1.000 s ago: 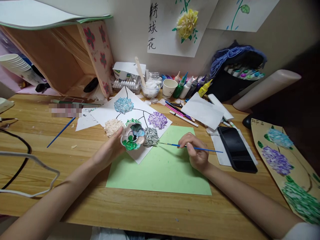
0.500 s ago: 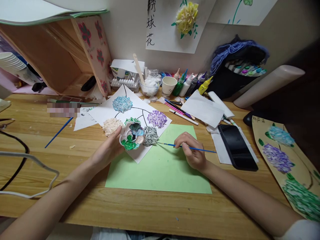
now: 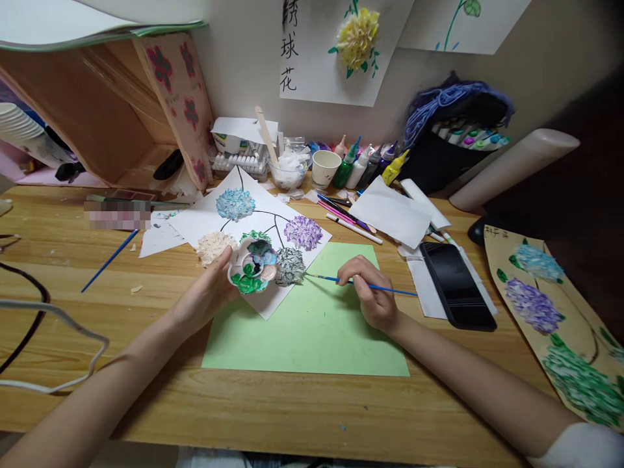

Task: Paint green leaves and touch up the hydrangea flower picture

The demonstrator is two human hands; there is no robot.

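Observation:
My left hand [image 3: 209, 279] grips a small flower-shaped paint palette [image 3: 266, 284] by its left side, tilted toward me over the paper. Green, blue, peach and dark paint fill its wells. Between the fingers and thumb of my right hand [image 3: 369, 292] is a thin blue paintbrush [image 3: 397, 290], its tip at the right edge of a grey textured flower [image 3: 291, 266]. That flower belongs to a white sheet [image 3: 266, 305] with black stems, a blue flower [image 3: 235, 204], a purple one [image 3: 303, 232] and a cream one [image 3: 213, 247]. The palette partly covers a green flower [image 3: 254, 235].
Under the white sheet lies green paper [image 3: 312, 344]. A phone [image 3: 458, 286] rests at right beside a tan sheet of painted flowers [image 3: 529, 305]. Along the back stand a paper cup [image 3: 325, 170], paint bottles [image 3: 358, 169] and a bowl of white stuff [image 3: 289, 172]. Another blue brush [image 3: 110, 260] lies left.
The whole view has shifted slightly, so everything sits a little further left. Both hands keep their grips, and the brush tip stays by the grey flower.

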